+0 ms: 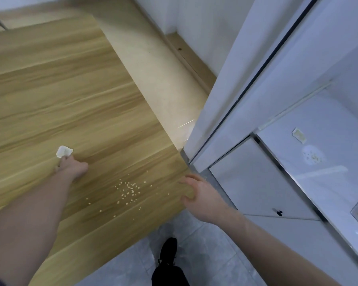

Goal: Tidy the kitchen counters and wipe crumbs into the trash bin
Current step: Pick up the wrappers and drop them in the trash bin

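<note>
- The left hand reaches out over the wooden counter, fingers pinched closed on a small crumpled white tissue that presses against the wood; the bare forearm runs back to the lower left corner.
- The counter's pale, streaked grain fills the left and middle of the view; no brand, label or writing can be read anywhere on it.
- A loose scatter of pale crumbs lies on the wood near the counter's near right corner, between the two hands and apart from the tissue.
- The right hand rests at the counter's right edge, fingers spread and curled over the rim, holding nothing.
- Below, on the grey tiled floor, a black shoe shows under the counter's corner.
- Right of the counter stands a white cabinet with a small dark knob.
- On the white worktop above it sits a second faint patch of crumbs, and just beyond it a small pale tag-like scrap whose marking is too blurred to read.
</note>
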Action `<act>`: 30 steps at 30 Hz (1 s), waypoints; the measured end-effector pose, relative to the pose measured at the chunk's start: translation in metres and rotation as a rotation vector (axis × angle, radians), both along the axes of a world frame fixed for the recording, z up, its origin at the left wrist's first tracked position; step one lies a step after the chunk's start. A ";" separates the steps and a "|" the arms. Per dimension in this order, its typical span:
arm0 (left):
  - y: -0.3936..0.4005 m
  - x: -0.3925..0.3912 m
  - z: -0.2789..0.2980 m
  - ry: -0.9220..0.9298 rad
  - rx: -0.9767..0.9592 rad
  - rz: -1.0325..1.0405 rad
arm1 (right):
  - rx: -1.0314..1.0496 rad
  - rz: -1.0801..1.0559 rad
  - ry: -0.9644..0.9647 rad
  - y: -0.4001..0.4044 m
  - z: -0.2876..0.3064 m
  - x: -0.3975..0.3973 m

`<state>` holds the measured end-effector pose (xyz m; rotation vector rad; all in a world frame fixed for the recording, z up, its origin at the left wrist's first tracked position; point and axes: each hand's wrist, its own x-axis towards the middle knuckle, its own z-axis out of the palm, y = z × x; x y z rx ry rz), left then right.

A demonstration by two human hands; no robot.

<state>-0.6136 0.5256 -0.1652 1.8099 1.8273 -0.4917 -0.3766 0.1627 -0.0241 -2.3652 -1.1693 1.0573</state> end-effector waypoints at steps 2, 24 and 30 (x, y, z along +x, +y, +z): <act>-0.007 0.003 0.005 0.030 0.021 -0.066 | -0.012 0.003 0.011 -0.001 0.000 -0.004; -0.370 0.218 0.172 -0.735 0.009 -1.270 | -0.166 -0.607 -0.071 -0.261 0.061 0.069; -0.419 0.275 0.196 -0.715 -0.002 -1.391 | -0.123 -0.753 -0.088 -0.338 0.072 0.106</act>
